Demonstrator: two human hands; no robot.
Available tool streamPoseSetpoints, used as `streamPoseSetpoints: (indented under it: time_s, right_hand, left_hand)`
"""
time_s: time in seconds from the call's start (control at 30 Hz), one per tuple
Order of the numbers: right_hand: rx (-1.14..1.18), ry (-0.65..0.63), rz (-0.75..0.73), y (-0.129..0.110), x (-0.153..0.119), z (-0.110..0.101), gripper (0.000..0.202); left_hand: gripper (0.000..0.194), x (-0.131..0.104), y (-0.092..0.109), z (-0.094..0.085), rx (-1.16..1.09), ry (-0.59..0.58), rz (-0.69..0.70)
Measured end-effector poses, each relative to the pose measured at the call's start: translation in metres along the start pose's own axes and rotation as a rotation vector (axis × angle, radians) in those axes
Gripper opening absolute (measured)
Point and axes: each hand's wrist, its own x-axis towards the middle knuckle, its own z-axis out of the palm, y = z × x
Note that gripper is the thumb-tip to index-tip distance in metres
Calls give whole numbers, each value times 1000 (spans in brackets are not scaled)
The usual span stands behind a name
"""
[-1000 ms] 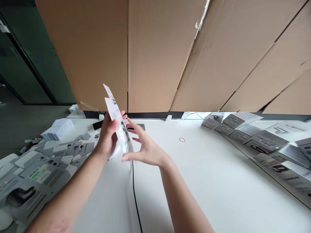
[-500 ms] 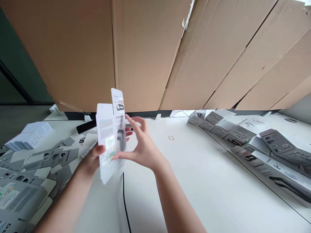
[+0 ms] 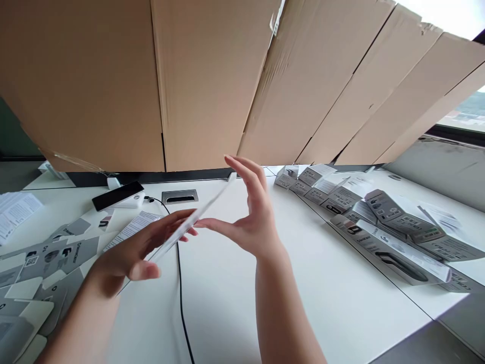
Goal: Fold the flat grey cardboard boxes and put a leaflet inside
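A thin, flat white packaging carton [image 3: 187, 223] is tilted almost edge-on to me, so its printed faces hardly show. My left hand [image 3: 132, 253] grips it from the left, thumb on the near side and fingers behind. To its right, my right hand [image 3: 252, 222] has the thumb and fingers spread wide. The tip of the right thumb is at the carton's surface; whether it presses there I cannot tell. Several flat grey printed cartons [image 3: 64, 258] lie overlapping on the left of the white table [image 3: 223, 303].
Folded-up printed boxes [image 3: 397, 258] stand in a group on the right. A black phone [image 3: 118, 195] rests on a white device at the back left, with a black cable [image 3: 181, 293] running forward. Leaflets [image 3: 17, 212] are stacked far left. Large cardboard sheets [image 3: 212, 86] wall off the back.
The carton has turned from upright with its printed face showing to slanted and edge-on. My right hand has opened wider and moved right. The view has shifted to the right.
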Motion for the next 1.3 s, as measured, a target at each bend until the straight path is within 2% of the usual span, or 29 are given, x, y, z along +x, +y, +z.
streamPoseSetpoints:
  time_s: [0.17, 0.23, 0.37, 0.5, 0.63, 0.7, 0.77, 0.87, 0.9, 0.97, 1.03, 1.17, 1.3]
  right_hand:
    - [39, 68, -39, 6, 1, -15, 64]
    - [9, 85, -56, 5, 1, -18, 57]
    - [9, 97, -106, 1, 3, -21, 67]
    - [133, 81, -74, -2, 1, -21, 87]
    - [259, -45, 17, -5, -2, -17, 112]
    - [288, -90, 36, -7, -1, -15, 113]
    - [245, -60, 20, -10, 1, -13, 101]
    - [-5, 97, -70, -16, 3, -11, 67]
    - [-84, 112, -76, -18, 3, -10, 61]
    - [-188, 63, -12, -22, 1, -5, 60]
    - [-236, -6, 116, -24, -2, 3, 68]
    - [-184, -19, 348, -21, -7, 17, 74]
    - [-93, 16, 461, -18, -5, 16, 56]
  left_hand:
    - [113, -5, -8, -16, 42, -57, 53]
    - [124, -7, -12, -23, 132, -67, 63]
    - [140, -7, -13, -30, 308, -80, 123]
    - [150, -6, -9, -23, 392, -42, 144]
    - [154, -3, -4, -7, 515, 108, 124]
    - [148, 1, -1, 3, 657, 228, 172]
    - [142, 6, 2, 12, 838, 353, 267]
    - [144, 12, 5, 21, 1114, 481, 350]
    - [146, 13, 5, 22, 1185, 508, 359]
    - [149, 15, 4, 24, 1283, 538, 380]
    - [148, 17, 2, 26, 1334, 546, 398]
    - [144, 20, -6, 31, 1373, 528, 383]
    - [143, 22, -12, 35, 1389, 494, 363]
